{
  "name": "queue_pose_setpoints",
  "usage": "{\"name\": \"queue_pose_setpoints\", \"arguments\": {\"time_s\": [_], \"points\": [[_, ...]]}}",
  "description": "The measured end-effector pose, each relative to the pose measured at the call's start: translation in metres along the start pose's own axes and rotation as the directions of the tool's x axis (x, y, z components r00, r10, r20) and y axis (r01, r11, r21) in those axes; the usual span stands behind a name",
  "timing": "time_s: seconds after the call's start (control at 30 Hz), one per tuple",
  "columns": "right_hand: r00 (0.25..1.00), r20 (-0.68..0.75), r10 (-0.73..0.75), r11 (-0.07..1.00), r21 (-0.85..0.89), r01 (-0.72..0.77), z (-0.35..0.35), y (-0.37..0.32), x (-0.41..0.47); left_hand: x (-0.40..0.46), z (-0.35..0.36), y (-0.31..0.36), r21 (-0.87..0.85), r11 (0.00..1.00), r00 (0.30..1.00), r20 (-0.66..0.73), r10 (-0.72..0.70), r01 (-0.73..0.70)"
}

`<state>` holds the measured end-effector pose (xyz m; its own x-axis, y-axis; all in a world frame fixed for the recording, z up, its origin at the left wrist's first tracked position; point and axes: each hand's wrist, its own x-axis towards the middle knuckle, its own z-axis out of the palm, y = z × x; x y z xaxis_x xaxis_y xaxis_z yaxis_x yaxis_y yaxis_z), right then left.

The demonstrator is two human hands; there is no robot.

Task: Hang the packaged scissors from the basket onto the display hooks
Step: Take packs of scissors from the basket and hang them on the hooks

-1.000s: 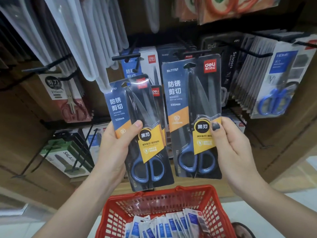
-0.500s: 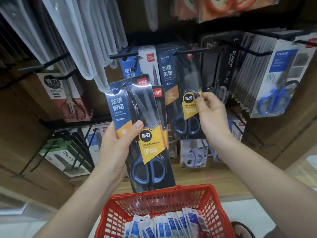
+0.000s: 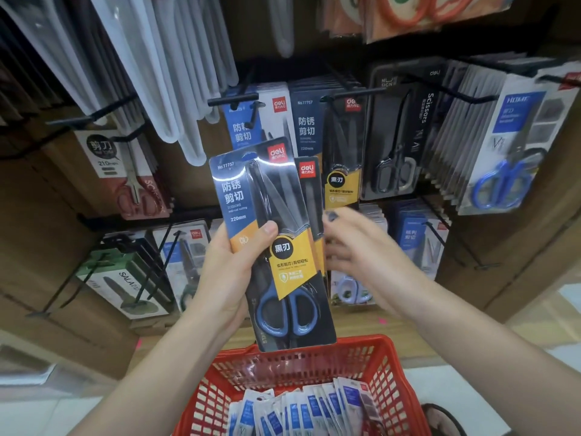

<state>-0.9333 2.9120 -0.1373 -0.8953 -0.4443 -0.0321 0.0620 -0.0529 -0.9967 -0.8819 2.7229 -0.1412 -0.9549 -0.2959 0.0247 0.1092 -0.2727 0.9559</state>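
My left hand (image 3: 226, 278) grips a small stack of packaged blue-handled scissors (image 3: 276, 190) upright above the red basket (image 3: 386, 366), thumb pressed across the front pack. A second pack (image 3: 309, 184) peeks out behind the first. My right hand (image 3: 361, 247) is blurred, fingers spread, right at that back pack's right edge; it holds nothing that I can see. Another identical pack (image 3: 341, 146) hangs free on the black display hook (image 3: 349, 95) behind. Several more blue and white packs (image 3: 298, 410) lie in the basket.
Neighbouring hooks carry other scissors: black ones (image 3: 396, 136), a thick row with blue handles (image 3: 500, 152) at right, red-handled ones (image 3: 132, 184) at left. Clear sleeves (image 3: 151, 73) hang above left. Lower hooks hold green boxed items (image 3: 125, 278).
My right hand has let go of the pack it slid onto the hook and has come back down to the stack in my left hand. That pack now hangs by itself.
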Motion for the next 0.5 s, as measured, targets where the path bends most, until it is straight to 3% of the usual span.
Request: {"name": "queue_pose_setpoints", "arguments": {"time_s": [0.13,0.3,0.5], "points": [[0.999,0.045,-0.008,1.000,-0.016,0.008,0.002,0.009,-0.015,-0.003,0.007,-0.003,0.009,1.000,1.000,0.020,0.000,0.000],[0.992,-0.083,-0.092,0.995,-0.042,0.089,-0.003,0.008,-0.025,-0.007,0.009,-0.004,0.132,0.990,0.998,0.061,0.031,-0.039],[0.924,-0.276,-0.263,0.962,-0.150,0.229,-0.015,0.006,-0.031,-0.011,0.002,-0.002,0.139,0.989,0.998,-0.027,0.059,-0.055]]}}
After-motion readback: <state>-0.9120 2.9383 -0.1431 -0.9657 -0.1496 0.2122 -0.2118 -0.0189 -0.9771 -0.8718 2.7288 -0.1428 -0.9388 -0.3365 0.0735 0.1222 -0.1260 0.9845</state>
